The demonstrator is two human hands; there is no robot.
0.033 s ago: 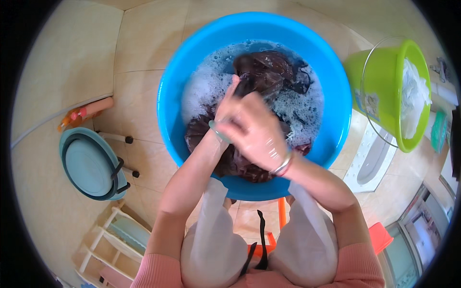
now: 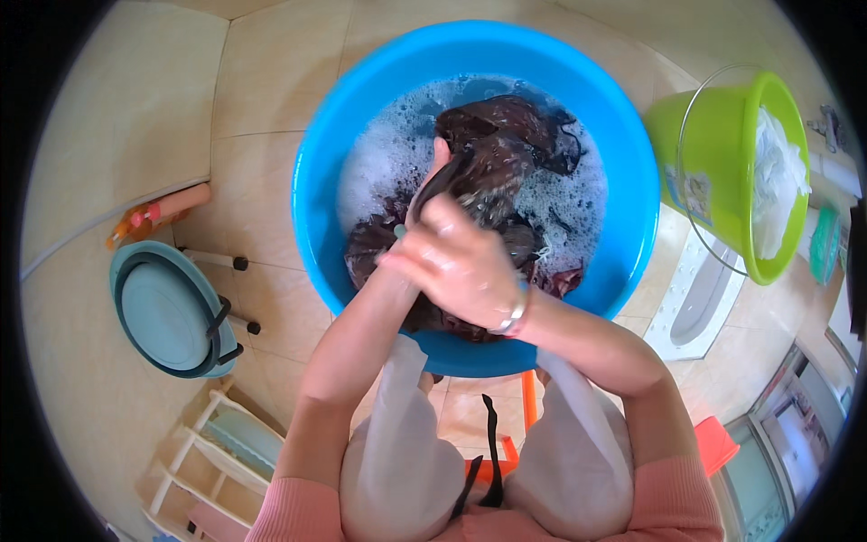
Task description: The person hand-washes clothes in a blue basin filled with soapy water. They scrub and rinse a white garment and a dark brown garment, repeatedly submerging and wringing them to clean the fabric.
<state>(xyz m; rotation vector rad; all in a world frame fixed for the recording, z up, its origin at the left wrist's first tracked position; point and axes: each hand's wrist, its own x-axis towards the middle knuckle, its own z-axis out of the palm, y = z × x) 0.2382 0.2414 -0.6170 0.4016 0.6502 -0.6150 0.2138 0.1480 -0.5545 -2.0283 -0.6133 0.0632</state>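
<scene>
Dark brown wet cloth (image 2: 492, 163) lies partly heaped above the suds in a big blue basin (image 2: 312, 199). One dark fold of it runs down between my two hands. My left hand (image 2: 426, 185) is closed round that fold, one digit pointing up along it. It is partly covered by my right hand (image 2: 465, 271), which crosses over it and is closed on the same cloth, its fingers smeared by motion. More dark, reddish-brown cloth (image 2: 366, 248) sits in the foamy water beneath my forearms. A silver bangle circles my right wrist.
Right of the basin stands a green bucket (image 2: 700, 154) with a white plastic bag (image 2: 778, 181), near a white squat toilet (image 2: 695, 307). On the left are collapsible blue-grey basins (image 2: 167, 316), a bottle (image 2: 176, 203) and a cream shelf rack (image 2: 212, 452). White coverings (image 2: 397, 443) are over my legs.
My right hand has shifted slightly left and changed its angle over my left hand. The dark fold between the hands shows longer. The left hand has barely moved.
</scene>
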